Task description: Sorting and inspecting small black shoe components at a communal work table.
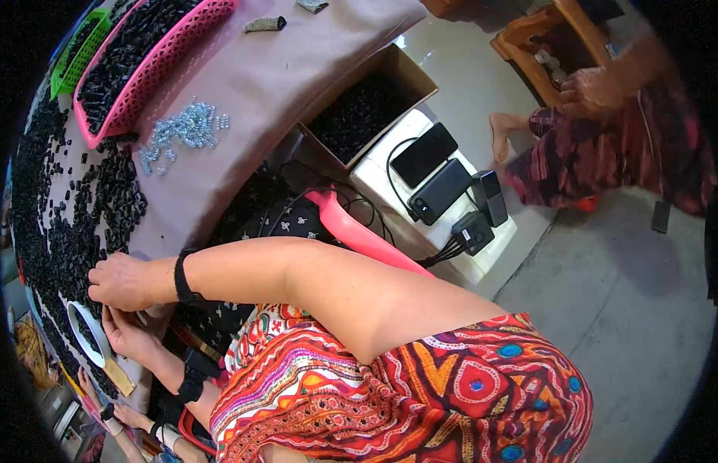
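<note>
Left hand (pixel 131 337) and right hand (pixel 121 282) sit close together at the table (pixel 239 100) edge; fingers curled, tips hidden, so I can't tell if either grip is clamped on anything. Hands paired, likely for small-part control. White oval (pixel 98 359) just beside the left hand, presumably for short reach. Black pieces (pixel 54 239) heaped around and beyond the hands. Farther: clear pieces (pixel 191 130) apart, probably to avoid mixing; pink basket (pixel 166 54) contains more black ones.
</note>
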Demonstrator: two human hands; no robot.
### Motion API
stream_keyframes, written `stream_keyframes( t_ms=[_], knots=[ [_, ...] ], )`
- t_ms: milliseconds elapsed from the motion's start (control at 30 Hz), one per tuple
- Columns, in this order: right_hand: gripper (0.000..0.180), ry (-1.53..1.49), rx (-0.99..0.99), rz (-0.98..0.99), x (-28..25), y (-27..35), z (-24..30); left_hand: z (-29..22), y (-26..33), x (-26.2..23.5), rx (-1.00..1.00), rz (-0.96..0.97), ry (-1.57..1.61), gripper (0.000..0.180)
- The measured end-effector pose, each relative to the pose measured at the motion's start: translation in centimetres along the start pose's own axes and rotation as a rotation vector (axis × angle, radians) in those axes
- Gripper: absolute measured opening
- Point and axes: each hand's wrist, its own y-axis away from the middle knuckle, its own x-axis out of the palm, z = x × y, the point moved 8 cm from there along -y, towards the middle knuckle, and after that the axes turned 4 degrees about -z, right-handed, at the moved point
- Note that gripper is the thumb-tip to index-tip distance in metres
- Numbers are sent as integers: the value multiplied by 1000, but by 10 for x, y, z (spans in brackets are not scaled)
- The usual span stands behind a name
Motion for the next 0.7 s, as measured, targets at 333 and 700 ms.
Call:
stream_keyframes(
  t_ms=[333,700],
  knots=[
    [13,-222,171,5,13,-8,-2,-19,19,-5,-70,11,-121,26],
    [14,-371,411,443,-44,-33,9,-35,49,41,-200,232,212,17]
  ],
)
